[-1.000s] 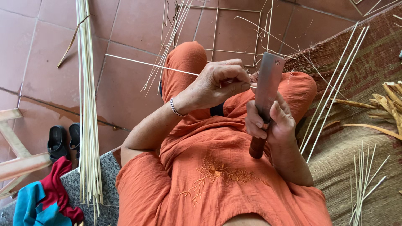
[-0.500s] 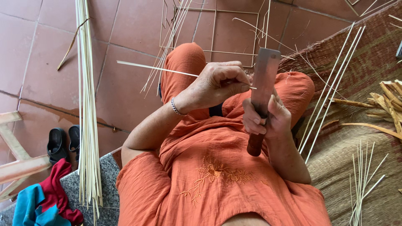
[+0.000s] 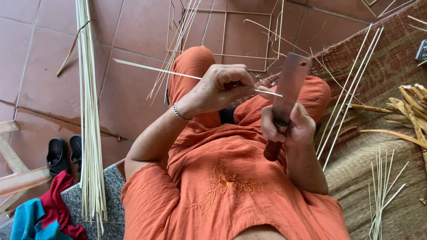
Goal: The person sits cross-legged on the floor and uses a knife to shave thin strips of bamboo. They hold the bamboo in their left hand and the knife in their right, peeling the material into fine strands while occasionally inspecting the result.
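Head view: compared with the earlier frame, the thin bamboo strip sits a little lower and further right, its pale length reaching left over the raised knee. The left hand is closed, pinching the strip, whose short end touches the flat blade of the knife. The right hand is closed around the knife's wooden handle, blade upright. A bundle of long strips stands at the left, beside black sandals and red and blue cloth. More strips lie on the woven mat at right.
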